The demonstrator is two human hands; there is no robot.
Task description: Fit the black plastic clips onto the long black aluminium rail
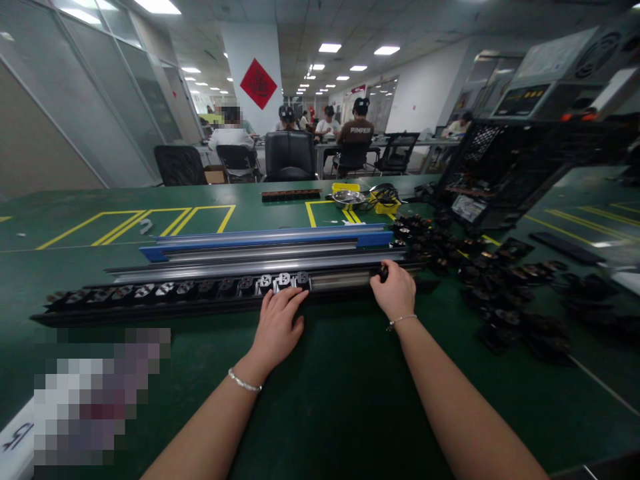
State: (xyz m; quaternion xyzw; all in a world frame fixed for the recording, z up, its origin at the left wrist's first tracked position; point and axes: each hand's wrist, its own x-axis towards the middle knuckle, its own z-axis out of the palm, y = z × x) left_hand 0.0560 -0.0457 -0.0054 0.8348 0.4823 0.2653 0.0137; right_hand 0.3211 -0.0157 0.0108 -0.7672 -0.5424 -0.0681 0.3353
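Observation:
A long black rail (165, 308) lies across the green table (325, 400), with several small black-and-silver parts (165, 289) seated in a row along its left half. My left hand (277, 327) rests flat, fingers stretched out, with its fingertips on the last seated part (302, 279). My right hand (396, 291) is curled in a pinch on a small black part (383, 271) at the rail's bare metal stretch (340, 279). Behind the rail lie silver rails (250, 265) and a blue one (270, 241).
A heap of loose black parts (500, 280) spreads at the right. A black crate (505, 170) and a grey machine (560, 73) stand at the back right. A metal bowl (349, 198) and yellow box (387, 203) sit further back. People sit at far desks.

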